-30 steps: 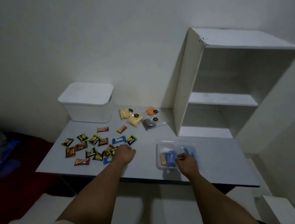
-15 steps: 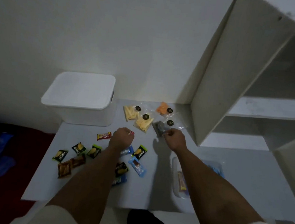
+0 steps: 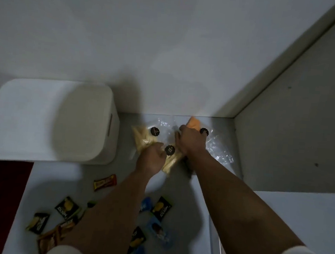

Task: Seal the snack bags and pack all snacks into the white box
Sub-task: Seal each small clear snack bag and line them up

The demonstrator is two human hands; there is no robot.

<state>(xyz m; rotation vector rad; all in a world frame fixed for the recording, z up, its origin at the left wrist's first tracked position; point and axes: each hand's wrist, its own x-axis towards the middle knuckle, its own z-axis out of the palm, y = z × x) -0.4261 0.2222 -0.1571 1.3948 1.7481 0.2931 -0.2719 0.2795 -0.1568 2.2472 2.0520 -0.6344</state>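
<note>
The white box (image 3: 50,121) stands at the back left of the table with its lid on. Beside it lie clear snack bags with black round stickers: one with yellow sticks (image 3: 141,138), an orange one (image 3: 193,124) and a crumpled clear one (image 3: 219,151). Between my hands lies a second bag of yellow sticks (image 3: 169,164). My left hand (image 3: 152,160) is closed on its lower left side. My right hand (image 3: 189,141) grips its upper right part and hides the bag's top. A dark bag (image 3: 188,168) shows under my right wrist.
Several small wrapped snacks lie on the near table, among them a red-brown bar (image 3: 105,184) and a black-and-yellow pack (image 3: 161,207). A clear plastic container (image 3: 213,240) sits at the lower right. The white shelf unit's side panel (image 3: 292,136) rises close on the right.
I have leaned in toward the back of the table. Both hands moved from the small snacks and the grey bag onto the middle bag of yellow sticks.
</note>
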